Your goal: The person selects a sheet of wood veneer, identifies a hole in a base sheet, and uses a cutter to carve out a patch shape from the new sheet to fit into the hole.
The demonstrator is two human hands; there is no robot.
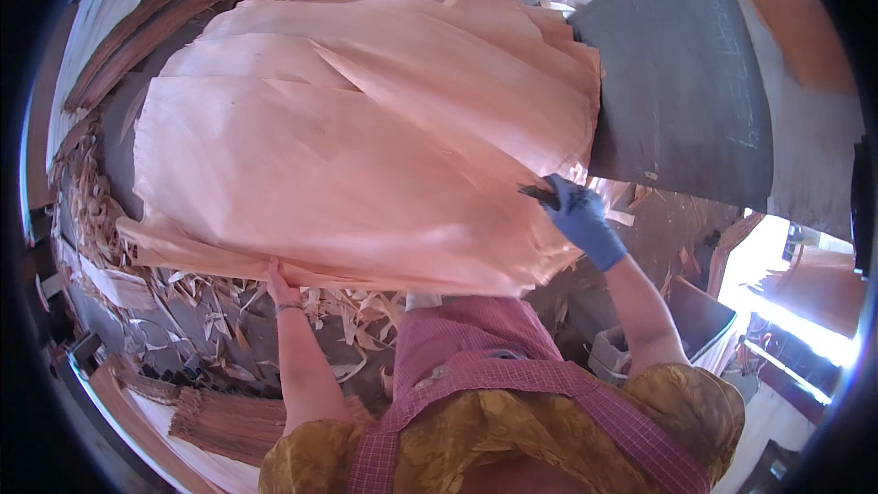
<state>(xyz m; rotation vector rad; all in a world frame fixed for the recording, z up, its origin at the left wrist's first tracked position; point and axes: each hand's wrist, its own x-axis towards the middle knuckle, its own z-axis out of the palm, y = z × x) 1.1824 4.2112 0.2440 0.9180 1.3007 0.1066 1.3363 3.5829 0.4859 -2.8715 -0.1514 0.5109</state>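
A stack of thin, pinkish-tan wood veneer sheets [329, 165] spreads wide before me, its top sheets creased and overlapping. My bare left hand [283, 285] grips the near edge of the stack, left of my body, fingers partly hidden by the sheet. On the right, my right hand [574, 210] wears a blue-grey glove and rests at the stack's right edge with its fingers closed. A dark pointed shape [537, 194] juts from those fingers over the veneer; whether it is a blade or a dark fingertip of the glove I cannot tell.
A large dark grey board [681, 82] lies right of the stack. Veneer shavings [352, 316] litter the floor near and left of it. More wood sheets [151, 32] stand at the far left. A bin [700, 316] is by my right arm, and bundled veneer [233, 425] lies lower left.
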